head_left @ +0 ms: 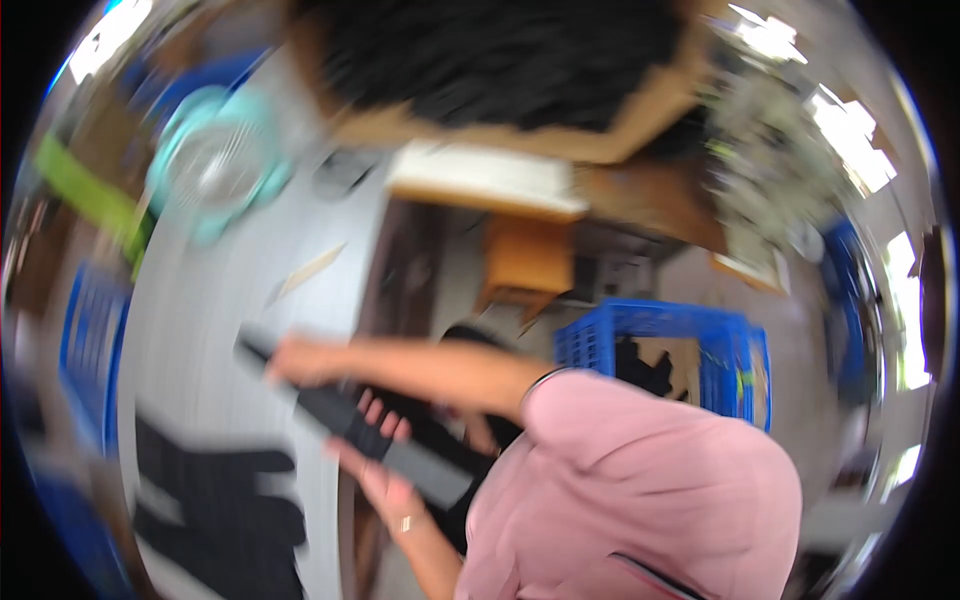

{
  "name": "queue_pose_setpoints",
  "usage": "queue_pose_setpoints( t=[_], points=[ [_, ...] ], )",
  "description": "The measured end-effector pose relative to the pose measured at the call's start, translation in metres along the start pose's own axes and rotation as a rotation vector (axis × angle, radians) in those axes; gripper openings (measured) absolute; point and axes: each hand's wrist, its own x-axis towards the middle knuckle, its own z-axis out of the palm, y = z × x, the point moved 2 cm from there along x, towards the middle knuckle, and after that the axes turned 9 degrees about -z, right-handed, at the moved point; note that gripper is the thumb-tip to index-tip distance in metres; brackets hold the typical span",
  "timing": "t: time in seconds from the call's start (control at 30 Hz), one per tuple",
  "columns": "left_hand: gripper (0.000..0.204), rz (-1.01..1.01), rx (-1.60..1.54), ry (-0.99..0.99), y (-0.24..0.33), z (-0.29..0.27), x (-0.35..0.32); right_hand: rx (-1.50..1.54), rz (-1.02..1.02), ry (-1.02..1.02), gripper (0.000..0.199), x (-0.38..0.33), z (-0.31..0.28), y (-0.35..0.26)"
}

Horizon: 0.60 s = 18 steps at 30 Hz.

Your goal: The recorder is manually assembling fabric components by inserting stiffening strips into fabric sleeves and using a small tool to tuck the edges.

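Observation:
A long dark fabric piece with a lighter grey end, glove-like in look, slants across the near edge of a pale table. My left hand has its fingers wrapped round the middle of it, palm from below. Closed on the far, narrow end is my right hand, blurred by motion. On the table's near left lie flat black glove-like pieces with rounded finger shapes, overlapping each other. A thin light-coloured strip rests farther up the tabletop.
A turquoise fan stands at the table's far left. At the far side a cardboard box holds a heap of black pieces. A blue crate sits right of me, another blue crate at left. A wooden stool stands beyond.

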Motion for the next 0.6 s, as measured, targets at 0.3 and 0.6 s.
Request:
queue_pose_setpoints(
  t=[0.3,0.6],
  points=[
    [0.042,-0.021,0.046,-0.101,0.025,0.019,-0.008,0.236,0.303,0.440,0.044,-0.001,-0.007,-0.013],
    [0.026,-0.131,-0.043,-0.068,0.034,0.016,0.000,0.149,0.220,0.396,0.044,0.001,-0.012,-0.019]
  ],
)
